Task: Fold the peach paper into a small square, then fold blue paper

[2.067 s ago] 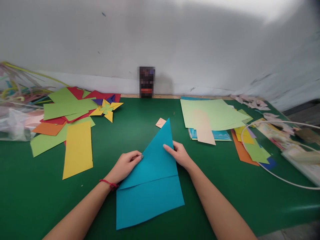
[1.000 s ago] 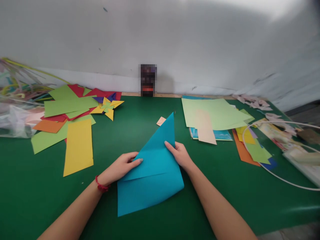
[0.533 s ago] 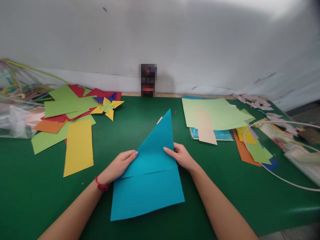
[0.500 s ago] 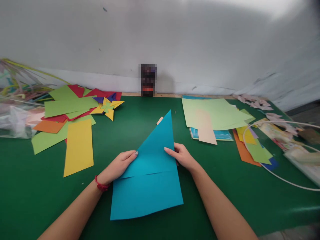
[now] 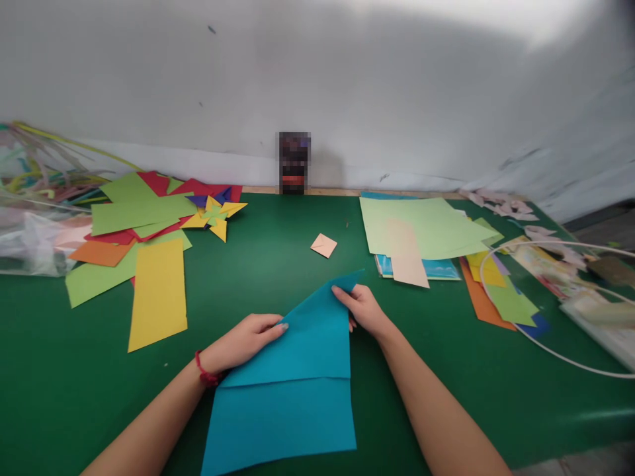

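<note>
Two edges of the blue sheet [image 5: 312, 347] are pinched between thumb and fingers, the slanting one by the left hand [image 5: 251, 342] (a red cord [image 5: 207, 374] is worn at its wrist), the other by the right hand [image 5: 364, 309], near the bent tip. It is held above the near part of the green table [image 5: 268, 258], a small peach square [image 5: 324, 246] being seen beyond it.

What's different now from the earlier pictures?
The blue paper has come nearer, and its pointed tip now leans lower and to the right. That uncovers the little pink square. The left hand and right hand still hold the paper; the star stayed put.
</note>
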Demonstrator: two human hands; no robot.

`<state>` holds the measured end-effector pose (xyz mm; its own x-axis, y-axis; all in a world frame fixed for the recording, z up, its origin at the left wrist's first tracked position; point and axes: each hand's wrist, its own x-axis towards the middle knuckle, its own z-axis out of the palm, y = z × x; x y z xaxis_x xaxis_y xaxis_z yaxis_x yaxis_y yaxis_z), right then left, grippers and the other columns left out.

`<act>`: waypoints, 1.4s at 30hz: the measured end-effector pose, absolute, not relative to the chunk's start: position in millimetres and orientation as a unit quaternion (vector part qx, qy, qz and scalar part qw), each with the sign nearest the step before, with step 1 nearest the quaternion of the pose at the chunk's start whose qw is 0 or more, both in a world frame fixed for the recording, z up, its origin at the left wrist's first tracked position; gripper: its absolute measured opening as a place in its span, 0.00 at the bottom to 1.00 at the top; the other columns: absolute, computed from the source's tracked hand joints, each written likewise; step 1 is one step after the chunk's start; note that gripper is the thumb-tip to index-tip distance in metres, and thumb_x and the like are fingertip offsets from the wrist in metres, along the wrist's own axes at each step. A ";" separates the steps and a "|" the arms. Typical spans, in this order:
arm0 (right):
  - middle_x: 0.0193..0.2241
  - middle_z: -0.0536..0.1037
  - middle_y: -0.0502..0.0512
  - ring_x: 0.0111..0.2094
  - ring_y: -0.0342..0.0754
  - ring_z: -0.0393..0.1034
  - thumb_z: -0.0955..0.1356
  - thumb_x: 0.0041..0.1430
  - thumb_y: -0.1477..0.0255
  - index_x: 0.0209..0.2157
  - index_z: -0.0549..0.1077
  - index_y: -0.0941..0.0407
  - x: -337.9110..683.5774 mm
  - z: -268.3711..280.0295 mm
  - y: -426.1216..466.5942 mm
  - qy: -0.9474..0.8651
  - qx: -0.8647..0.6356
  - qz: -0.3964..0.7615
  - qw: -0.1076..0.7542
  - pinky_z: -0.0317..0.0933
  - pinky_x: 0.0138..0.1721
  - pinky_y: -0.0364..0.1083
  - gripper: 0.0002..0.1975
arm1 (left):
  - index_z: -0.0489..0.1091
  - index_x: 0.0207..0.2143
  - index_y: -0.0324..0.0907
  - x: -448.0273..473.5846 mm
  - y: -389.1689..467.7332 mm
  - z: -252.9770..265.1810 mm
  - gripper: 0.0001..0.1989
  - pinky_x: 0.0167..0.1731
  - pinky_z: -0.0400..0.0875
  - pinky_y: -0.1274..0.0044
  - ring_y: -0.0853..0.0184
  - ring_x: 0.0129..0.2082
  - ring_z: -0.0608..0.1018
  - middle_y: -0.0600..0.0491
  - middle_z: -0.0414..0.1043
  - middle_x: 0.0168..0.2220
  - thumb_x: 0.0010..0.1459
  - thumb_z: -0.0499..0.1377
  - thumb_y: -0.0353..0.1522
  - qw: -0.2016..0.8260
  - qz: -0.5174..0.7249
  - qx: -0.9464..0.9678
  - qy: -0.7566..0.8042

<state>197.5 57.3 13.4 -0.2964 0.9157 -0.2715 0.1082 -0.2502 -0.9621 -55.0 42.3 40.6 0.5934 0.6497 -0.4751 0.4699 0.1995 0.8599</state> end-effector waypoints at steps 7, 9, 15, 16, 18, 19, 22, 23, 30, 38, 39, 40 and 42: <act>0.09 0.66 0.45 0.09 0.38 0.60 0.63 0.55 0.60 0.21 0.65 0.58 197.8 8.2 54.7 -0.552 -0.453 0.633 0.297 0.51 0.09 0.37 0.17 | 0.69 0.42 0.44 -56.4 41.9 39.8 0.21 0.40 0.64 0.73 0.63 0.40 0.71 0.52 0.70 0.41 0.57 0.46 0.46 0.636 0.076 0.634 0.434; 0.09 0.66 0.45 0.09 0.38 0.60 0.63 0.55 0.61 0.24 0.68 0.59 197.7 8.0 54.2 -0.558 -0.451 0.632 0.295 0.51 0.09 0.36 0.16 | 0.69 0.39 0.42 -56.9 41.8 38.2 0.22 0.38 0.65 0.73 0.64 0.37 0.71 0.52 0.70 0.38 0.58 0.44 0.46 0.641 0.075 0.633 0.428; 0.11 0.65 0.44 0.10 0.38 0.61 0.64 0.55 0.62 0.39 0.71 0.59 200.5 13.3 54.6 -0.569 -0.450 0.621 0.296 0.54 0.11 0.37 0.16 | 0.68 0.33 0.40 -57.6 41.9 33.6 0.23 0.34 0.65 0.75 0.66 0.32 0.70 0.52 0.69 0.34 0.57 0.43 0.47 0.636 0.059 0.638 0.431; 0.11 0.65 0.44 0.10 0.38 0.61 0.64 0.55 0.62 0.39 0.71 0.59 202.0 13.9 55.3 -0.568 -0.454 0.618 0.300 0.54 0.10 0.37 0.16 | 0.68 0.32 0.40 -57.5 42.0 33.1 0.23 0.33 0.64 0.75 0.67 0.31 0.69 0.53 0.68 0.32 0.57 0.43 0.47 0.633 0.058 0.642 0.429; 0.11 0.65 0.44 0.10 0.39 0.60 0.64 0.54 0.61 0.38 0.71 0.58 205.7 14.4 56.8 -0.561 -0.471 0.606 0.311 0.54 0.10 0.38 0.16 | 0.68 0.30 0.40 -57.3 42.0 32.6 0.23 0.31 0.64 0.76 0.68 0.29 0.68 0.54 0.66 0.29 0.57 0.43 0.47 0.627 0.054 0.652 0.423; 0.11 0.65 0.44 0.10 0.40 0.61 0.64 0.54 0.60 0.38 0.71 0.58 207.7 14.4 57.6 -0.556 -0.482 0.599 0.316 0.54 0.10 0.38 0.16 | 0.67 0.29 0.40 -57.2 41.8 32.6 0.23 0.30 0.63 0.76 0.68 0.28 0.67 0.54 0.65 0.28 0.57 0.43 0.47 0.624 0.052 0.658 0.419; 0.12 0.65 0.45 0.11 0.40 0.60 0.64 0.54 0.60 0.37 0.71 0.56 213.6 14.1 59.9 -0.544 -0.510 0.576 0.334 0.55 0.11 0.40 0.15 | 0.67 0.27 0.40 -57.2 40.6 32.9 0.22 0.28 0.62 0.77 0.69 0.26 0.65 0.55 0.62 0.26 0.57 0.43 0.46 0.618 0.043 0.671 0.408; 0.13 0.66 0.45 0.11 0.40 0.59 0.64 0.53 0.60 0.37 0.71 0.56 215.5 13.8 60.7 -0.542 -0.517 0.569 0.339 0.55 0.11 0.40 0.15 | 0.66 0.26 0.40 -57.3 40.0 33.2 0.22 0.27 0.61 0.77 0.70 0.25 0.65 0.55 0.61 0.25 0.57 0.44 0.46 0.616 0.041 0.674 0.405; 0.12 0.65 0.47 0.11 0.41 0.56 0.65 0.51 0.57 0.22 0.68 0.55 232.0 7.5 68.0 -0.516 -0.550 0.527 0.393 0.51 0.11 0.42 0.16 | 0.66 0.25 0.40 -62.3 43.2 36.4 0.21 0.26 0.59 0.78 0.70 0.24 0.63 0.56 0.60 0.24 0.57 0.45 0.45 0.577 0.041 0.702 0.416; 0.09 0.61 0.46 0.11 0.40 0.55 0.66 0.49 0.55 0.15 0.61 0.55 240.6 1.9 74.5 -0.495 -0.571 0.497 0.426 0.49 0.12 0.42 0.20 | 0.68 0.35 0.41 -68.9 44.4 36.5 0.23 0.18 0.61 0.79 0.72 0.17 0.66 0.56 0.63 0.24 0.55 0.45 0.48 0.621 0.025 0.652 0.434; 0.10 0.61 0.46 0.12 0.41 0.55 0.66 0.49 0.55 0.15 0.61 0.55 240.7 1.4 75.1 -0.493 -0.573 0.494 0.430 0.50 0.13 0.42 0.20 | 0.68 0.36 0.41 -68.6 44.0 36.7 0.23 0.16 0.61 0.79 0.73 0.16 0.65 0.56 0.63 0.23 0.55 0.44 0.48 0.624 0.023 0.647 0.437; 0.10 0.61 0.46 0.12 0.41 0.56 0.66 0.49 0.56 0.16 0.62 0.55 240.8 1.1 75.7 -0.489 -0.575 0.492 0.433 0.51 0.14 0.42 0.20 | 0.68 0.35 0.40 -68.2 44.0 37.0 0.23 0.17 0.62 0.79 0.72 0.16 0.66 0.56 0.64 0.23 0.56 0.45 0.48 0.617 0.029 0.654 0.438; 0.13 0.64 0.47 0.15 0.42 0.58 0.67 0.48 0.56 0.17 0.64 0.55 240.7 1.3 76.7 -0.480 -0.579 0.487 0.445 0.54 0.16 0.43 0.18 | 0.69 0.34 0.41 -67.6 44.7 38.3 0.21 0.23 0.64 0.78 0.70 0.22 0.70 0.54 0.67 0.26 0.56 0.46 0.46 0.582 0.053 0.688 0.431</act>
<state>240.7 76.7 1.3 0.0655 0.9884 -0.1367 0.1222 -0.1439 -0.9820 -67.6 44.7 38.3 0.6225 0.6551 -0.4281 0.5309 0.0483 0.8460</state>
